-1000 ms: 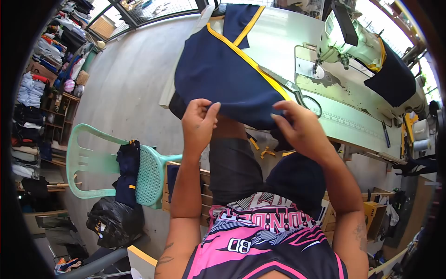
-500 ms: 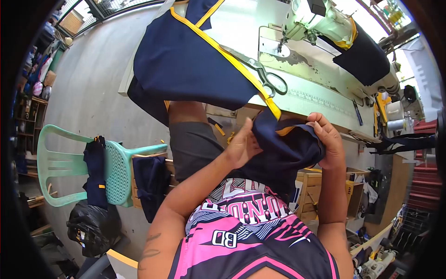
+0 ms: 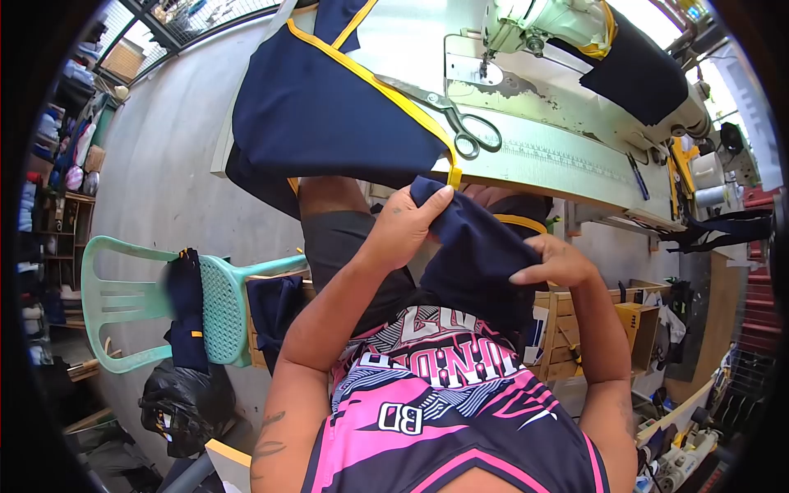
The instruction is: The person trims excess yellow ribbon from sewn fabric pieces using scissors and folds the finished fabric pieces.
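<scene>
Navy fabric with a yellow edge (image 3: 329, 115) lies over the left part of the sewing table and hangs off its front. My left hand (image 3: 407, 226) pinches a navy piece (image 3: 472, 255) by its upper corner, just below the end of the yellow strip. At the right side of that piece is my right hand (image 3: 555, 261), its thumb and fingers closed on the cloth's edge. Black-handled scissors (image 3: 448, 108) rest on the table, their blades over the yellow edging.
A sewing machine (image 3: 542, 25) stands at the back right, with dark cloth (image 3: 641, 78) over its arm. A ruler scale (image 3: 559, 160) and a pen (image 3: 638, 177) are on the table. A green chair (image 3: 222, 308) holding navy cloth stands left, near a black bag (image 3: 185, 403).
The view has shifted right. Both hands have left the large fabric's lower edge and hold a navy piece over my lap. Since the middle frame, my left hand has closed on its upper corner.
</scene>
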`<state>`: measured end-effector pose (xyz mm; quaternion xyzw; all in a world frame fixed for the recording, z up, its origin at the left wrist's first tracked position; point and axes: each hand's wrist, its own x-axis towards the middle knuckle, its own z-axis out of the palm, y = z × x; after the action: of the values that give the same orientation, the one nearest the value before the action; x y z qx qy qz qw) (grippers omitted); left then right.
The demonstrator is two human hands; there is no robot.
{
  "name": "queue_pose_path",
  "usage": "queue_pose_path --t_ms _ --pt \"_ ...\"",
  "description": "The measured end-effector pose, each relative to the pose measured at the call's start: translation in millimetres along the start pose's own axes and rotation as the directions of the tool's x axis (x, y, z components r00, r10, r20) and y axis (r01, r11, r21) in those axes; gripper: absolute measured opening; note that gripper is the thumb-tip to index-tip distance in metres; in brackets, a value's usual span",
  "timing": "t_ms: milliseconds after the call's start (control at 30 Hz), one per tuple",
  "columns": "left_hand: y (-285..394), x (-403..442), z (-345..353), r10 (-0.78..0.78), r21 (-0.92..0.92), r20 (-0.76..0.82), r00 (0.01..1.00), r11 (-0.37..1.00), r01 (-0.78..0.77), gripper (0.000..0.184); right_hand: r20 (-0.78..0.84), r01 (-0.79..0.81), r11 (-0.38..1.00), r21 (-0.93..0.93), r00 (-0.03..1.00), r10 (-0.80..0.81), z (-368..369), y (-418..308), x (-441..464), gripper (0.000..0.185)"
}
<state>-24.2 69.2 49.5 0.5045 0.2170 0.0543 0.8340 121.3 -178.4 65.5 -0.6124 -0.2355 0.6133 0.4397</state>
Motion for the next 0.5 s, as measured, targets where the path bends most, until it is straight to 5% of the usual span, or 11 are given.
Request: queue_pose_path --t_ms 67,233,500 --pt "-0.7 1.7 1.3 -0.033 -0.106 -0.067 0.997 0.994 0.026 0.027 -0.083 0.146 0.913 0.382 0.989 -0.123 -6.3 14.3 1.3 0.052" --pt "-10.8 4.1 -5.3 -0.033 -0.020 -0.083 0.996 0.999 0.031 0.024 -0.451 0.283 0.828 0.485 0.891 -0.040 22.5 -1.8 9.8 0.058" --pt "-1.5 1.7 0.0 0.048 0.102 -0.090 0.995 0.994 -0.039 0.025 -0.251 0.190 0.935 0.300 0.961 -0.115 24.0 -22.9 -3.3 0.063"
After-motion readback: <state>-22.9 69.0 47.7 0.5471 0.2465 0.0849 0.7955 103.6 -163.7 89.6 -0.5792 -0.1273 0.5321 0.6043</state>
